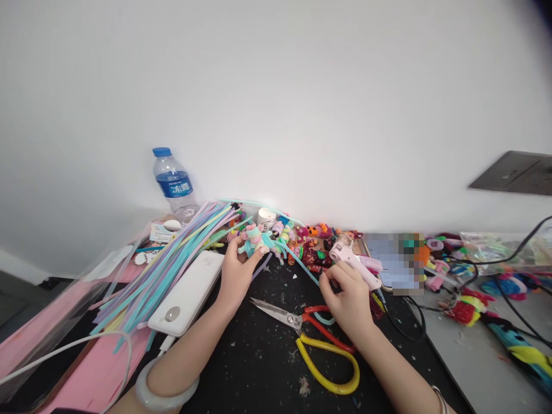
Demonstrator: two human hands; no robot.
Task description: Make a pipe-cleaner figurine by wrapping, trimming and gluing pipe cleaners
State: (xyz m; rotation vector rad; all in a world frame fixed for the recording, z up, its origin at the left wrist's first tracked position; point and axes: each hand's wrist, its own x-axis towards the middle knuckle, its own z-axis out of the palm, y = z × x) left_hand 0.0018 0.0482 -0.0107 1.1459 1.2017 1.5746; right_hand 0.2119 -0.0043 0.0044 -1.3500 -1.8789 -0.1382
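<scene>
My left hand (236,270) is closed on a small pipe-cleaner figure (256,240) in teal and pink, held just above the black mat (267,356). A teal pipe cleaner (302,263) runs from the figure to my right hand (347,293), whose fingers pinch its end. A pink and white glue gun (353,261) lies right behind my right hand. Scissors (302,322) with red and yellow handles lie on the mat between my forearms.
A bundle of pastel pipe cleaners (172,259) and a white power bank (190,290) lie at the left. A water bottle (175,184) stands by the wall. Finished colourful figures (319,236), a phone (392,264), cables (495,270) and more craft pieces crowd the right.
</scene>
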